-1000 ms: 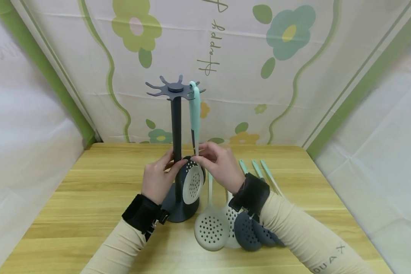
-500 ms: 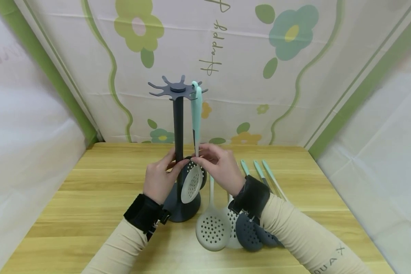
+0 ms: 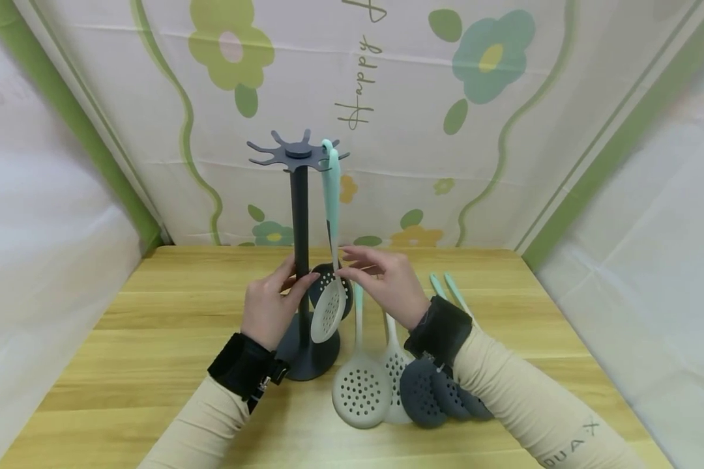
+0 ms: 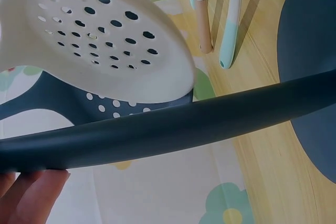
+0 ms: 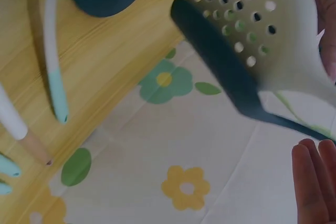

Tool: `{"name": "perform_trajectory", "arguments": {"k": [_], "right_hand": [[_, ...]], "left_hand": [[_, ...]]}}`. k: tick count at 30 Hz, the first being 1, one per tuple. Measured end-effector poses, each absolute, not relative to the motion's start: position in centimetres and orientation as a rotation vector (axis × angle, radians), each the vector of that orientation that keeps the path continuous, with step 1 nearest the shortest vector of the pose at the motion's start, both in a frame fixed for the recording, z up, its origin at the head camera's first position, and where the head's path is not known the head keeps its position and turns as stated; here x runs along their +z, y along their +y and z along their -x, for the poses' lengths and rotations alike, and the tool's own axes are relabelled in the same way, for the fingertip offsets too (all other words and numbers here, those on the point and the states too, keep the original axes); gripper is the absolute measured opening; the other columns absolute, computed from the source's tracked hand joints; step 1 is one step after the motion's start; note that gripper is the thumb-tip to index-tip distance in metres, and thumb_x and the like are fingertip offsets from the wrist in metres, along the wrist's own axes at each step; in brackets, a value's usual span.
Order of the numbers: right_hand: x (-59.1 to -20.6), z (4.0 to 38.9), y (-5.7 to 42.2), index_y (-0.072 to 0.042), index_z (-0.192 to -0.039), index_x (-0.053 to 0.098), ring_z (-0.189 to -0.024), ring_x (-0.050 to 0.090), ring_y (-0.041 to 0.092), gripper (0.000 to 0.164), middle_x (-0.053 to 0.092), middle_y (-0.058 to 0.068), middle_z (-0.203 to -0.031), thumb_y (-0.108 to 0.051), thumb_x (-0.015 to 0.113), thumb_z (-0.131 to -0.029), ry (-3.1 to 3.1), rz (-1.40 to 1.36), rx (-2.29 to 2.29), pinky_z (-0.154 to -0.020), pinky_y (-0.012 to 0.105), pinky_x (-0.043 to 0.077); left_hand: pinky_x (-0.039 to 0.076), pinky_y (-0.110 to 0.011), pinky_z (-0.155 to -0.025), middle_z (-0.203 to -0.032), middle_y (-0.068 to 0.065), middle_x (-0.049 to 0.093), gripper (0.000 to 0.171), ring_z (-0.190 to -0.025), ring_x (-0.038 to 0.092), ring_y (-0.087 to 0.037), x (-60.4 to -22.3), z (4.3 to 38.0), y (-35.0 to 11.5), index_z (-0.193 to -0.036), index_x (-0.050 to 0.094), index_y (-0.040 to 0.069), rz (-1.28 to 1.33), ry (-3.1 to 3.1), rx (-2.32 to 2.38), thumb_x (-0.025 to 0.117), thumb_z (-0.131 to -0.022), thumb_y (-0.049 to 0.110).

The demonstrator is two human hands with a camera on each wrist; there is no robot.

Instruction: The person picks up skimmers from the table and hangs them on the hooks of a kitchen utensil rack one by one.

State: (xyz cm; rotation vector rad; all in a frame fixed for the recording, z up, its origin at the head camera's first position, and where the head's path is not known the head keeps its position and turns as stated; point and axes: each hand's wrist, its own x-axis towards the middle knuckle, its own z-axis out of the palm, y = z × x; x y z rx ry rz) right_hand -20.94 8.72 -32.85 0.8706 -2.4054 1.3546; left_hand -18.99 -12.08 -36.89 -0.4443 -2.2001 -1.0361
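My left hand (image 3: 270,306) grips the dark post (image 3: 300,221) of an upright utensil stand, thumb in front and fingers behind. Hanging from the stand's hook ring (image 3: 290,155) are a white skimmer (image 3: 327,316) with a mint handle and a dark perforated utensil (image 3: 322,270) behind it. My right hand (image 3: 390,283) is just right of the white skimmer's neck, thumb and fingers apart. Straight right fingers (image 5: 310,187) show in the right wrist view, below the dark utensil's shaft. In the left wrist view, left fingertips (image 4: 44,192) touch the post.
On the wooden table (image 3: 170,352), right of the stand's round base (image 3: 308,358), lie a light skimmer (image 3: 361,394), a white slotted utensil (image 3: 396,381) and several dark perforated ones (image 3: 420,397) with mint handles. Flower-printed cloth (image 3: 399,195) rises behind the table.
My right hand has let go of the white skimmer's neck and moved slightly right. The skimmer has turned and hangs a little differently. The left hand keeps its grip on the post.
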Motion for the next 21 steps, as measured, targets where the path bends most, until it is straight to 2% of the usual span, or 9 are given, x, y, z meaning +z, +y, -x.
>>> {"name": "perform_trajectory", "arguments": {"k": [7, 15, 21], "right_hand": [[-33.6, 21.5, 10.5, -0.008, -0.125, 0.068, -0.101, 0.072, 0.023, 0.036, 0.072, 0.011, -0.118, -0.018, 0.073, -0.091, -2.434, -0.816, 1.237, -0.087, 0.038, 0.059], [-34.5, 22.3, 13.6, -0.011, -0.133, 0.063, -0.126, 0.059, 0.030, 0.045, 0.064, 0.011, -0.134, -0.027, 0.071, -0.092, -2.601, -0.647, 1.082, -0.104, 0.049, 0.049], [-35.3, 22.9, 15.9, -0.010, -0.138, 0.058, -0.130, 0.055, 0.034, 0.050, 0.061, 0.013, -0.138, -0.029, 0.070, -0.093, -2.692, -0.552, 0.970, -0.106, 0.051, 0.046]], "left_hand": [[0.061, -0.042, -0.068, -0.088, -0.012, 0.076, 0.019, -0.086, 0.075, -0.033, -36.9, 19.0, -12.1, -0.102, 0.066, 0.006, 0.444, -2.199, -1.038, 0.073, -0.090, 0.018], [0.061, -0.043, -0.070, -0.089, -0.012, 0.076, 0.020, -0.085, 0.075, -0.033, -36.9, 19.0, -12.1, -0.101, 0.066, 0.005, 0.431, -2.208, -1.045, 0.073, -0.089, 0.019], [0.061, -0.043, -0.069, -0.090, -0.012, 0.076, 0.019, -0.085, 0.075, -0.033, -36.9, 19.0, -12.1, -0.100, 0.066, 0.005, 0.434, -2.209, -1.046, 0.074, -0.089, 0.019]]}}
